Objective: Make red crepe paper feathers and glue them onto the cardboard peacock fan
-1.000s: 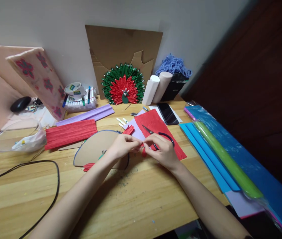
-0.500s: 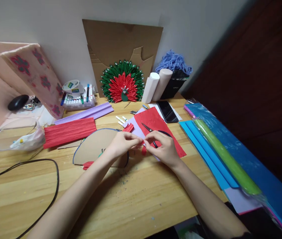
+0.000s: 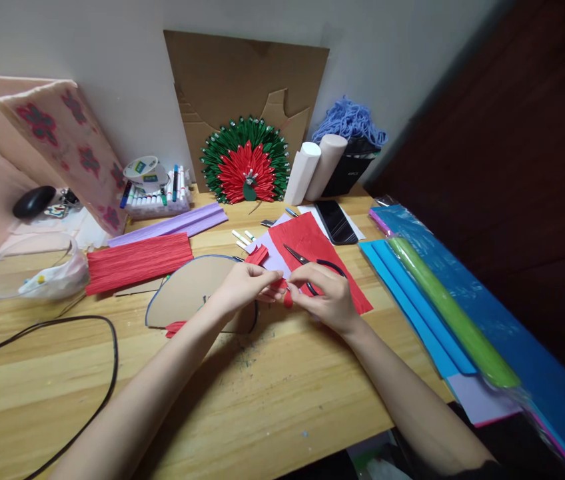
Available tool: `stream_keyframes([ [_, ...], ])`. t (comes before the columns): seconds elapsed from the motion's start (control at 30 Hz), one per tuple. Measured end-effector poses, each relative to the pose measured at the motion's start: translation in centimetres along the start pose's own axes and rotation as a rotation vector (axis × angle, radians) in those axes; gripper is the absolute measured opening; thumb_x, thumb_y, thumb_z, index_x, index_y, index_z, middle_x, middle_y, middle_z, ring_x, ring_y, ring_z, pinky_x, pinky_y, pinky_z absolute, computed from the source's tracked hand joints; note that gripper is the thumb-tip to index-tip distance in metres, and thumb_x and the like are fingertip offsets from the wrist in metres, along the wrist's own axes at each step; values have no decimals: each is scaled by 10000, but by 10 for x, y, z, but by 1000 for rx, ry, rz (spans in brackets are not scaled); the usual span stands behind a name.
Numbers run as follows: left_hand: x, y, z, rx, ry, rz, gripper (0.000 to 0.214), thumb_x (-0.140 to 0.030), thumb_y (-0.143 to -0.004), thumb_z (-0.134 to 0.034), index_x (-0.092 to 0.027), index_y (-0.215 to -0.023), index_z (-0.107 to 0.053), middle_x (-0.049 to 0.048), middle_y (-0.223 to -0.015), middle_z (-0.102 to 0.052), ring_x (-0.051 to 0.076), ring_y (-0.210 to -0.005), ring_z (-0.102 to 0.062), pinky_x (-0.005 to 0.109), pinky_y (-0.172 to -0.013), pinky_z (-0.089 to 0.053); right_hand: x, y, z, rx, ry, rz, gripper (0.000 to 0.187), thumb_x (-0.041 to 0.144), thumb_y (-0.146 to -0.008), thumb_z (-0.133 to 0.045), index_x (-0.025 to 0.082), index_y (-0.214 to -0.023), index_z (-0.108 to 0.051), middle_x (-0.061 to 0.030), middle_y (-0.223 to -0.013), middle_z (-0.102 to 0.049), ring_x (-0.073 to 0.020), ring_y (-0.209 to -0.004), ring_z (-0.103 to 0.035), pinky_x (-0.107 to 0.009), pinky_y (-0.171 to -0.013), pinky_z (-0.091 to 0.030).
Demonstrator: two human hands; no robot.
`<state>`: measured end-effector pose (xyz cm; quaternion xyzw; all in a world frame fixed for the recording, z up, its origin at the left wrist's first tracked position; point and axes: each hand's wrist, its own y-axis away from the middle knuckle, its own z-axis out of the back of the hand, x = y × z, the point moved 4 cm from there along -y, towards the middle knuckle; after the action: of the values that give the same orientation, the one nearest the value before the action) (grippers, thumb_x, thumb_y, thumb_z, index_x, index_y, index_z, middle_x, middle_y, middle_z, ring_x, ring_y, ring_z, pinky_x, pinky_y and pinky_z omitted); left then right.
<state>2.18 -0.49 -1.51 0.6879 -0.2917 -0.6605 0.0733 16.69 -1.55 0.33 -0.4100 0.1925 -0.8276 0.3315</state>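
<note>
My left hand [image 3: 248,287] and my right hand [image 3: 325,293] meet over the middle of the desk, fingertips almost touching. Between them is a small piece of red crepe paper [image 3: 278,284], pinched by both hands; its shape is mostly hidden by the fingers. A red scrap [image 3: 288,299] shows just below the right fingertips. Black-handled scissors [image 3: 296,255] lie on a red crepe sheet [image 3: 307,233] behind the right hand. Under my left forearm lies a rounded cardboard piece [image 3: 182,300] with a blue edge. A folded red strip [image 3: 258,255] rests beyond the left hand.
A red-and-green paper peacock [image 3: 247,167] leans on cardboard [image 3: 242,73] at the back. Left are red crepe paper [image 3: 137,262], a marker box [image 3: 157,200] and a black cable [image 3: 112,347]. Right are a phone [image 3: 336,222] and a green roll [image 3: 452,313].
The left fingers have loosened and spread slightly, showing more of the red paper between the hands. The right hand stays nearly in place. The whole view has shifted a little.
</note>
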Motion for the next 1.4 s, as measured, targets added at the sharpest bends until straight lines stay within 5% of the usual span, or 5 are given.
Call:
stream_keyframes([
  [0.17,-1,0,1,7,-25,-13,166,-247,-732,-616,-110,-658,-675,54,-623,-686,113,-619,-630,236,-649,-489,1,0,-1,2,-6,43,90,120,-779,-574,205,-792,-598,-17,-736,-644,-140,-686,-593,-291,-653,-491],
  [0.43,-8,2,3,64,-166,-192,118,-208,-688,-629,-105,-635,-656,5,-569,-616,80,-533,-535,212,-577,-420,-10,4,-4,20,-172,-244,126,160,-790,-573,201,-897,-626,-26,-810,-639,-131,-700,-620,-265,-638,-532],
  [0.73,2,-4,3,70,-254,-223,143,-224,-695,-575,-112,-647,-650,2,-556,-588,87,-509,-512,222,-542,-416,-4,0,-4,66,-66,-156,71,128,-776,-566,190,-755,-595,-4,-724,-618,-116,-661,-578,-249,-625,-472],
  [1.2,2,-4,2,15,-190,-153,130,-167,-654,-546,-115,-617,-660,20,-575,-640,99,-547,-567,224,-595,-450,-3,1,-6,80,37,-5,86,156,-809,-521,207,-795,-589,-34,-757,-634,-154,-717,-585,-291,-686,-474],
  [1.4,-2,-2,1,-43,-219,-245,141,-205,-686,-580,-103,-668,-675,31,-577,-647,100,-527,-566,217,-565,-444,-13,4,-9,34,-203,-300,40,217,-776,-585,194,-805,-601,-26,-773,-631,-138,-681,-608,-266,-632,-507],
])
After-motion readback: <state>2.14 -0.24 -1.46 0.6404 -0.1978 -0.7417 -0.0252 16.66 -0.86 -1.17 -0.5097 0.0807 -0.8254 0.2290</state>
